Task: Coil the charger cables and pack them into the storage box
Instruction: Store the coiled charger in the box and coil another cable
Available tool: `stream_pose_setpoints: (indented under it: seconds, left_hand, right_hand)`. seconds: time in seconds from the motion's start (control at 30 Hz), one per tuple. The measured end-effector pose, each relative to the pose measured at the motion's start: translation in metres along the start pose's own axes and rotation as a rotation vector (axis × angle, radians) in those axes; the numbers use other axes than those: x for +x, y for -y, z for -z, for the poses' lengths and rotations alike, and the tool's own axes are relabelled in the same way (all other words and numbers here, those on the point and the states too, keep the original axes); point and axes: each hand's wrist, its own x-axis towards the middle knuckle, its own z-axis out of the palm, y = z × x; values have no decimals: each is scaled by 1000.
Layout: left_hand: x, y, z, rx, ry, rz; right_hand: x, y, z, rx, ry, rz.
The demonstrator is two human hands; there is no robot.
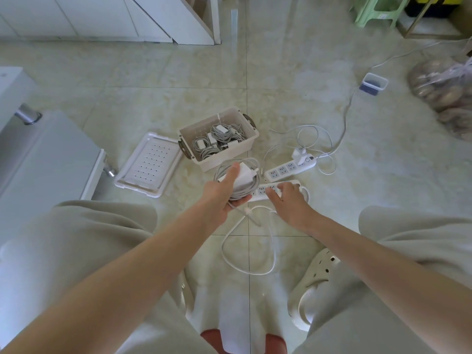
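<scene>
Left grip (220, 197) holds a coiled charger cable (245, 190) right by the storage box (229, 156). Right grip (288, 200) clutches a power strip (260, 191).

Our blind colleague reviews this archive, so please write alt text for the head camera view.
Seen from above, a seated person's left hand holds a coiled charger just before an open storage box of coiled chargers, while the right hand holds the near power strip. The lid lies left of the box.

no legible txt, labels or nos. anywhere
</scene>
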Motion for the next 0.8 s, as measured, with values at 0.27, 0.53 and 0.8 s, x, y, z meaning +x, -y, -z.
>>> stream_pose_setpoints:
  seconds: [0.27, 0.53, 0.8]
  left_hand:
    - [-3, -1, -4, -110, 111, -9]
    - [-2, 4, -3, -117, 107, -20]
    - [2, 8, 1, -323, 49, -77]
  right_hand:
    - [-19, 11, -6, 1262, 457, -521]
    - [0, 11, 2, 1152, 112, -337]
    - [-13, 5, -9, 736, 254, -198]
